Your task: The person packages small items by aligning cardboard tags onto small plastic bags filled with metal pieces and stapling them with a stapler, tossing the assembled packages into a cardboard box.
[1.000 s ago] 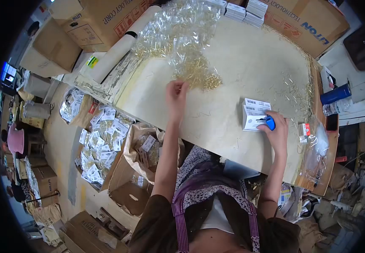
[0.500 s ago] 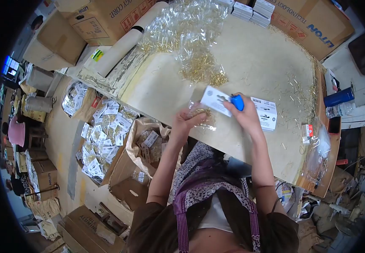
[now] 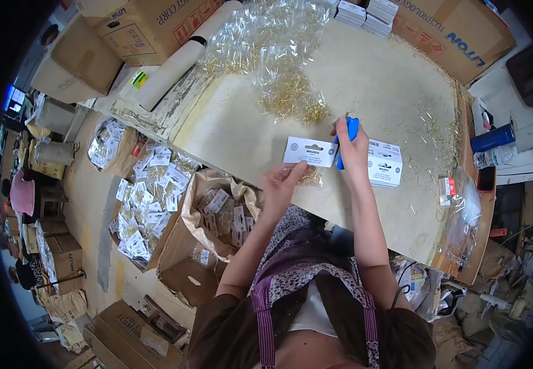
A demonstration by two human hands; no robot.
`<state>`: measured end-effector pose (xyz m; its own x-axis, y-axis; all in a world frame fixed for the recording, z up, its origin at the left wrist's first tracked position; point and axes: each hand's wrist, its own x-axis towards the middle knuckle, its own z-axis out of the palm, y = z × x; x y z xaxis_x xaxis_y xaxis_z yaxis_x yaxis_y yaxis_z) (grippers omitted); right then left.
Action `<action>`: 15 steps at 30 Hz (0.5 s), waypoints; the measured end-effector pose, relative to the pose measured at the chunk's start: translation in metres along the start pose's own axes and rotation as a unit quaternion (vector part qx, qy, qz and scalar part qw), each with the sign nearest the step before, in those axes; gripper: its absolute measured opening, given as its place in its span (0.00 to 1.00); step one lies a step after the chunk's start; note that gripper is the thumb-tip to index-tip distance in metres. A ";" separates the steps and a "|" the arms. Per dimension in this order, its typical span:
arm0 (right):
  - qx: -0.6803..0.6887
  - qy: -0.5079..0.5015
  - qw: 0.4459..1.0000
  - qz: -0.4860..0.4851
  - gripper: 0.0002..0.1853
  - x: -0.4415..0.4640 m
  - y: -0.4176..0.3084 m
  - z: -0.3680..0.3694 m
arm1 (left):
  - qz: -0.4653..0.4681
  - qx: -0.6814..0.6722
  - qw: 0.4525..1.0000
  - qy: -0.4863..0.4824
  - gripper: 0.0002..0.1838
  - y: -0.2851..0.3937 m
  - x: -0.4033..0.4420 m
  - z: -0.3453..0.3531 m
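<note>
My left hand [image 3: 283, 184] pinches a small clear bag of gold pins [image 3: 311, 176] near the table's front edge. A white header card [image 3: 309, 152] printed MIGROS sits across the top of that bag. Just right of the card, my right hand [image 3: 354, 147] is closed round a blue stapler-like tool [image 3: 351, 130], its long side beside the card's right edge. A stack of folded white cards [image 3: 385, 165] stands to the right of my right hand. Beyond my hands lies a heap of clear bags and loose gold pins [image 3: 294, 98].
Loose pins scatter along the right of the table [image 3: 242, 114]. A small red and white box [image 3: 447, 190] lies near the right edge. An open carton [image 3: 189, 280] and a paper-lined bag [image 3: 217, 215] with carded packets stand below left. Card stacks [image 3: 365, 17] sit at the back.
My left hand came forward from the heap with a bag. My right hand moved left from the card stack; a card now tops the bag, and the blue tool is turned upright beside it.
</note>
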<state>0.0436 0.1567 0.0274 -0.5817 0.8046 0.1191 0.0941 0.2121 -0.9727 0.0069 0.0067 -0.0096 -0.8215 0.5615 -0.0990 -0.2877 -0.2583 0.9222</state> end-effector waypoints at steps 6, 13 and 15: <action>0.000 0.009 1.000 0.020 0.24 -0.007 0.008 0.007 | -0.008 0.001 1.000 0.003 0.10 -0.011 -0.013 0.012; 0.051 0.029 0.998 -0.029 0.22 -0.016 0.001 0.011 | 0.028 -0.010 1.000 0.008 0.10 -0.017 -0.011 0.016; 0.063 0.025 0.996 -0.053 0.20 -0.023 0.000 0.017 | 0.036 0.037 0.998 -0.028 0.07 -0.028 -0.008 0.014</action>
<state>0.0430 0.1290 0.0212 -0.5417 0.8090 0.2285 -0.0694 0.2278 -0.9712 0.0285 0.0210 -0.0294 -0.8097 0.5868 -0.0136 -0.1904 -0.2407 0.9517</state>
